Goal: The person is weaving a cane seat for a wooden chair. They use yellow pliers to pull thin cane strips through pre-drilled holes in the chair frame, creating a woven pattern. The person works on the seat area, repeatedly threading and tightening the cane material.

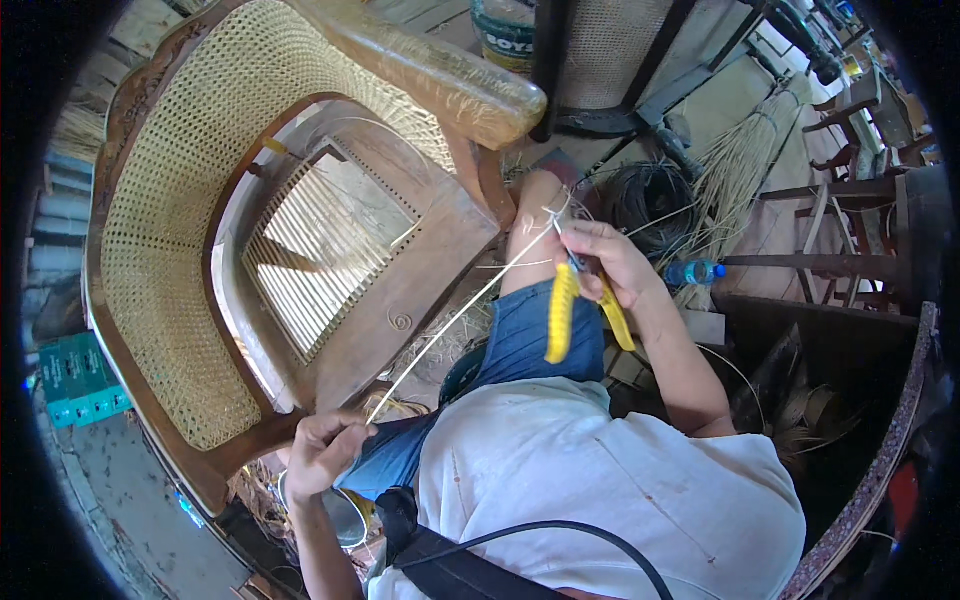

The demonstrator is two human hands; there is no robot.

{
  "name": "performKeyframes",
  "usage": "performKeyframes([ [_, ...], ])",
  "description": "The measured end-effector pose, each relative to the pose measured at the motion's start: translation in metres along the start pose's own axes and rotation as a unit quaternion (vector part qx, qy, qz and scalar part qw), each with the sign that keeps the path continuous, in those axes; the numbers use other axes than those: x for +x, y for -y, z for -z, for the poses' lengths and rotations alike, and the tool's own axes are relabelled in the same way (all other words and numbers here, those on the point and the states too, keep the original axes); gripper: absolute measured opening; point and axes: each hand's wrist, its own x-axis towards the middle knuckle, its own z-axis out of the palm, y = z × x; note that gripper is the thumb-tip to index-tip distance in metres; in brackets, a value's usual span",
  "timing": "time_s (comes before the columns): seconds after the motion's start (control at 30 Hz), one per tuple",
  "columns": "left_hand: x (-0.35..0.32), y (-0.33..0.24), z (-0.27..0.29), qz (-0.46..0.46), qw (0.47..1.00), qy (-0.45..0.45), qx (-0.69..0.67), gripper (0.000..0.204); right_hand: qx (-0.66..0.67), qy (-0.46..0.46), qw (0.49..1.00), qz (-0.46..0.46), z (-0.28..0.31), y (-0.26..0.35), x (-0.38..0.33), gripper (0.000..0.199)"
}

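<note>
Daylight filled the scene evenly and brightly, strongest toward the upper right, where the floor looked washed out and nearly white. The white shirt was pale but kept its folds. A glossy sheen ran along the wrapped chair arm. Shadows were soft and lay under the chair at lower left. The fisheye lens bent straight edges near the rim, and black vignette closed every corner. Focus was fair in the middle, softer toward the edges.

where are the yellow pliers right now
In the head view, right of centre: the yellow pliers are in the right hand, above the knee.
</note>
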Motion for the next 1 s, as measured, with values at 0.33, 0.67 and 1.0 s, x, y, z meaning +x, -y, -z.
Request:
performKeyframes([
  [0.33, 0.042, -0.017, -0.047, -0.011, 0.996, 0.045, -0.082, 0.013, 0.089, 0.100, 0.987, -0.085, -0.066, -0.061, 0.011, 0.036],
  [0.67, -0.031, 0.006, 0.054, 0.055, 0.991, -0.016, 0.121, 0.009, -0.150, -0.142, 0.979, 0.005, 0.024, 0.046, 0.006, 0.027],
  [1.0, 0.019, 0.033, 0.056, -0.005, 0.968, -0.055, 0.247, 0.011, -0.162, -0.360, 0.860, 0.324, 0.206, 0.314, -0.083, 0.024],
])
